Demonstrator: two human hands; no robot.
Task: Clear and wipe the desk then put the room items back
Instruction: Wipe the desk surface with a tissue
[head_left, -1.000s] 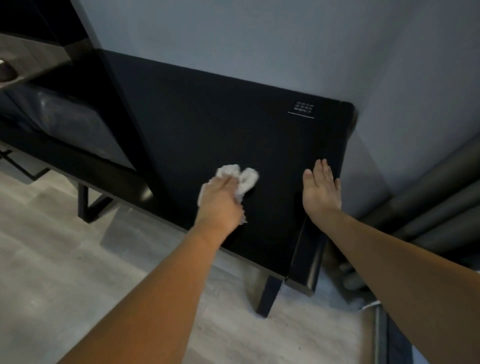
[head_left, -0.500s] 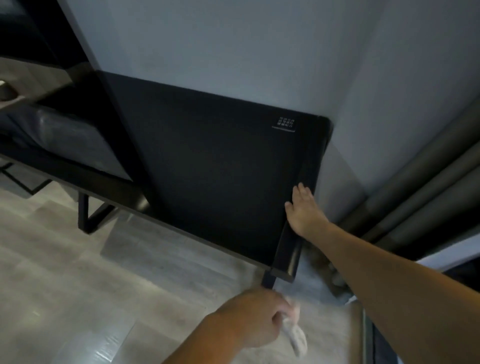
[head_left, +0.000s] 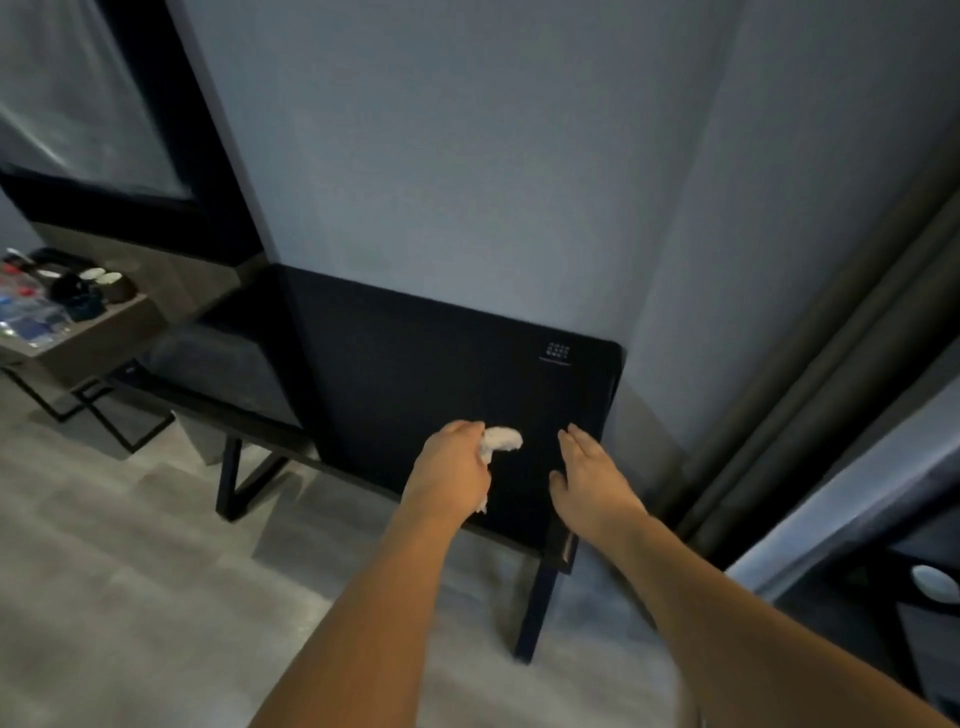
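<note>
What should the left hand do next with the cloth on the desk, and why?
Probably sweep the white cloth away toward the back corner by the small white marking. The left hand holds it bunched near the desk front edge, the right hand lies flat beside it, and the far surface looks bare.

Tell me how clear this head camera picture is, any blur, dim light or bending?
Head view: dim, bluish light; the black desk shows almost no surface detail. Left hand and white cloth are slightly soft, as is the right hand. Items on the side shelf are smeared. Wide-angle lens tilts the walls.
</note>
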